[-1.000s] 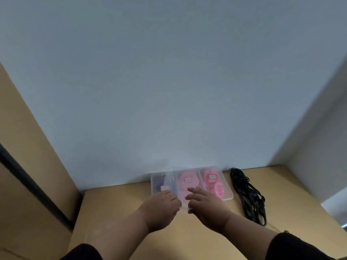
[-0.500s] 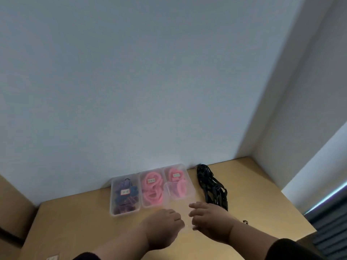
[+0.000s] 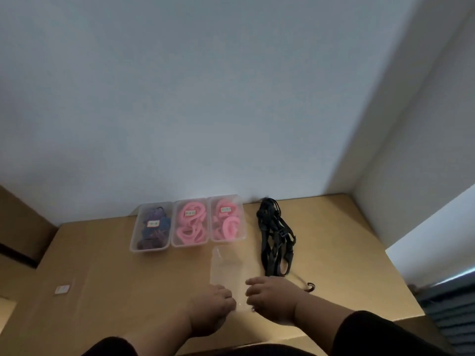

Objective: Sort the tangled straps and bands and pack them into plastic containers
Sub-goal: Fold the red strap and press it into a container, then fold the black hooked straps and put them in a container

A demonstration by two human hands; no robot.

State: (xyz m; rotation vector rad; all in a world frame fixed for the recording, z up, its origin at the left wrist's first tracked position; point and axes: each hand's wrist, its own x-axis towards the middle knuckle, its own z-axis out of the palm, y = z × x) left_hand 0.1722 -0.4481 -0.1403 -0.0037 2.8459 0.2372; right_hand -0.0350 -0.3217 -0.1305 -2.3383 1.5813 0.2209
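Three clear plastic containers stand in a row against the wall: one with purple bands (image 3: 152,227), one with pink bands (image 3: 190,222) and another with pink bands (image 3: 227,218). Each carries a small white label. An empty clear container (image 3: 227,271) lies on the wooden table (image 3: 108,273) in front of them. My left hand (image 3: 214,308) and my right hand (image 3: 272,295) grip its near end from either side. A tangle of black straps (image 3: 275,240) lies to the right of the row.
A small white label (image 3: 62,289) lies at the left of the table. A thin dark hook-shaped piece (image 3: 309,286) sits near my right wrist. The white wall runs behind, with a corner at the right. A cardboard-coloured panel stands at the left.
Both hands have pulled the empty clear container back from the row toward me. The camera has tilted down and turned, so the three filled containers and black straps show fully.
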